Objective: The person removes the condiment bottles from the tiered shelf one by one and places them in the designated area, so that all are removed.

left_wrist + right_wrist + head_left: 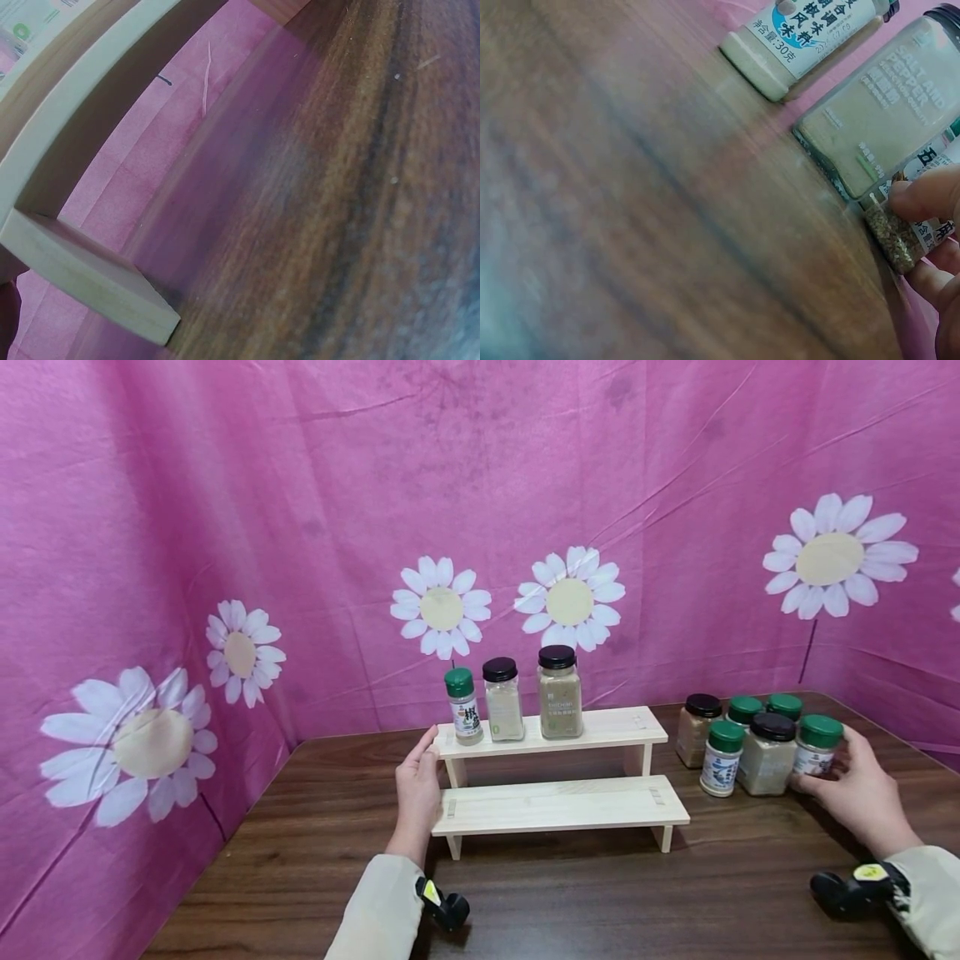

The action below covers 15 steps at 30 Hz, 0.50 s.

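A pale two-tier wooden shelf (558,803) stands on the table. My left hand (417,793) holds the left end of its upper board, the fingertips at the edge. Along that board stand a small green-capped spice jar (466,718), a black-capped jar (505,706) and a larger black-capped jar (560,697). On the right, my right hand (862,789) grips a green-capped spice jar (814,758) between thumb and fingers. Dark coarse grains show in this jar (892,240) in the right wrist view. It stands beside a black-capped salt and pepper jar (767,760).
Close by are another green-capped jar (721,768), a brown-filled black-capped jar (696,731) and two green-capped jars behind, partly hidden. The dark wooden table (570,902) backs onto a pink cloth (337,527) printed with daisies.
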Each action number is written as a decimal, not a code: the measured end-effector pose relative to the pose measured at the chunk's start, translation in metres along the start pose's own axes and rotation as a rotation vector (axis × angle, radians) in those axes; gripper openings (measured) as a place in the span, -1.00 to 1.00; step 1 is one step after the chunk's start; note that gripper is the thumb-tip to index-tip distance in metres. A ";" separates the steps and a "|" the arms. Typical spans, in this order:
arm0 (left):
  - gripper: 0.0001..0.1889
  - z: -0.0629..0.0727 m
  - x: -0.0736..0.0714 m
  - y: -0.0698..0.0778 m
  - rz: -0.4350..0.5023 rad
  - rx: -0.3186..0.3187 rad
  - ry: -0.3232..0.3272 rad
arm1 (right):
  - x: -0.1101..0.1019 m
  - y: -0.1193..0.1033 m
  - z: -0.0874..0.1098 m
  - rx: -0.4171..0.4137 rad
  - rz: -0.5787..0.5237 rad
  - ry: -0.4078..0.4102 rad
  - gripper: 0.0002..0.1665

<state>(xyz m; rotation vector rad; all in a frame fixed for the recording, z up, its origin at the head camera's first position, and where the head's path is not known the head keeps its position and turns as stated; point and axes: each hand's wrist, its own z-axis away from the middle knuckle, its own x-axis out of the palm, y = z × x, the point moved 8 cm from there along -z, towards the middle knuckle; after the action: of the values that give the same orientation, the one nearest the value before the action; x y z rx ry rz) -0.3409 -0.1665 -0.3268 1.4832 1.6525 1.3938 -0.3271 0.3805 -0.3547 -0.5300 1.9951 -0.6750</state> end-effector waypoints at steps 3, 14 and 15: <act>-0.56 0.000 -0.001 0.000 -0.007 -0.003 0.001 | 0.000 0.001 0.001 0.006 -0.026 0.002 0.04; -0.58 -0.001 -0.001 -0.002 -0.018 0.025 -0.003 | 0.004 0.003 0.000 -0.035 0.020 -0.052 -0.08; -0.58 -0.001 -0.001 -0.002 -0.020 0.025 -0.001 | 0.004 0.003 0.000 -0.038 0.024 -0.058 -0.11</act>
<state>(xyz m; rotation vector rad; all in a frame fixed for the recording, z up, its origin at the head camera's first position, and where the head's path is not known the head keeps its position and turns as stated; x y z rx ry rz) -0.3427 -0.1673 -0.3288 1.4766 1.6851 1.3666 -0.3295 0.3802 -0.3590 -0.5418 1.9603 -0.6010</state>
